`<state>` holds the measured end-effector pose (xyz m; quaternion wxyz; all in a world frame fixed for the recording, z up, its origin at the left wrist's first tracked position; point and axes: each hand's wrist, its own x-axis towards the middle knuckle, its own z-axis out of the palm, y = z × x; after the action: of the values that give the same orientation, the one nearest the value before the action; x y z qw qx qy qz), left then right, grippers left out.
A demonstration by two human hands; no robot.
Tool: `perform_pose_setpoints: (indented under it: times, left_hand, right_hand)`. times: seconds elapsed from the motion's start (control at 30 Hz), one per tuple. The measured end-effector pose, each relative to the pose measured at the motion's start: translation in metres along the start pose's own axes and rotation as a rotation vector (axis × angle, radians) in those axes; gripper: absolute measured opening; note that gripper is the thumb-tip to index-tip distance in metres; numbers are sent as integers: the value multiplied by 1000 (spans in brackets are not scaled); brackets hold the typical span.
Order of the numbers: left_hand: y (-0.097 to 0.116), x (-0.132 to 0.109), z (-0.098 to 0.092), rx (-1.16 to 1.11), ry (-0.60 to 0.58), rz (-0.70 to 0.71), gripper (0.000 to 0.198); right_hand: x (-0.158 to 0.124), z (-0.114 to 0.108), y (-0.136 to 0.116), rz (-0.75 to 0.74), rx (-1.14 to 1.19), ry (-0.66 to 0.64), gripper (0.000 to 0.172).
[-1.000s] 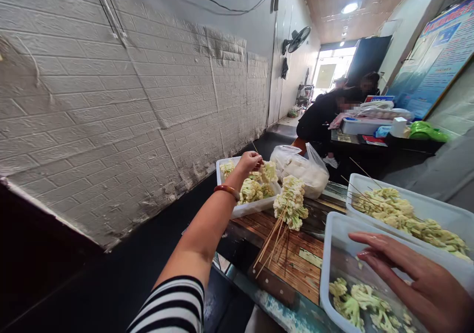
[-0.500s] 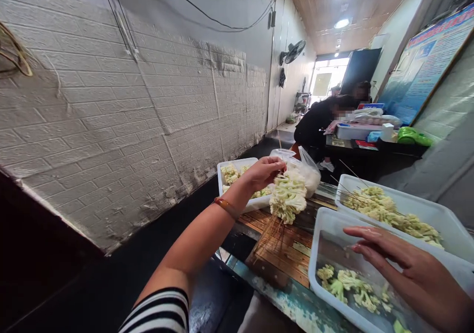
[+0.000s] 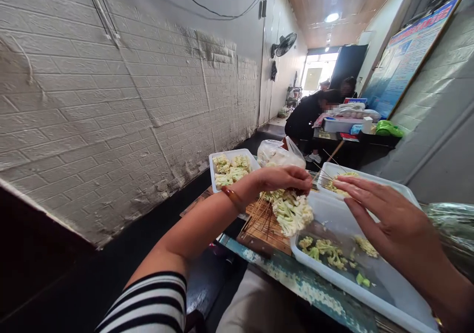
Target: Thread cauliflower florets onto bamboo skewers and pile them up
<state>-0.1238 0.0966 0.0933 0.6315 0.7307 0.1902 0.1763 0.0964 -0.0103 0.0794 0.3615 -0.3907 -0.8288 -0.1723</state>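
My left hand [image 3: 292, 179] is closed on the stick of a cauliflower skewer; the bamboo stick [image 3: 336, 151] slants up to the right from its fingers. Pale cauliflower florets [image 3: 292, 214] hang below that hand, over the board and the near tub's edge. My right hand [image 3: 385, 214] is open, fingers stretched out, above the near white tub [image 3: 333, 273], and touches no skewer that I can see. Loose cauliflower pieces [image 3: 329, 254] lie in this tub. Bare bamboo sticks [image 3: 255, 219] lie in a bundle on the wooden board.
A white tub of cauliflower [image 3: 231, 170] stands at the left, beside a plastic bag [image 3: 276, 150]. Behind the near tub is another white tub [image 3: 392, 182] with skewers. A person in black [image 3: 305, 113] bends at a dark table farther back. A brick-patterned wall [image 3: 166, 91] runs along the left.
My left hand has moved right and a little lower with the skewer, whose stick has tilted from upright to rightward. My right hand has risen slightly. The camera view has shifted right.
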Motion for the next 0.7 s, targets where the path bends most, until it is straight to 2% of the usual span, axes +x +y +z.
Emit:
perform_pose_setpoints:
  times: [0.17, 0.27, 0.37, 0.43, 0.47, 0.6, 0.7]
  left_hand:
    - [2, 7, 22, 90, -232, -106, 16]
    - [-6, 10, 28, 101, -322, -125, 18]
    - [-14, 8, 24, 79, -340, -140, 12]
    - [-14, -2, 15, 41, -247, -130, 15]
    - [-13, -9, 9, 15, -153, -108, 22]
    - [-13, -49, -17, -116, 373, 123, 32]
    - [-27, -80, -25, -221, 654, 185, 33]
  right_hand:
    - [4, 1, 3, -169, -238, -189, 36]
    - [-2, 1, 10, -216, -188, -303, 35]
    - [-13, 2, 17, -190, -86, -412, 34]
    - [-23, 4, 21, -115, -21, -456, 31]
    - [-29, 6, 23, -69, 15, -462, 30]
    - [-55, 12, 22, 162, 147, -373, 29]
    - [-69, 18, 9, 339, 205, -286, 28]
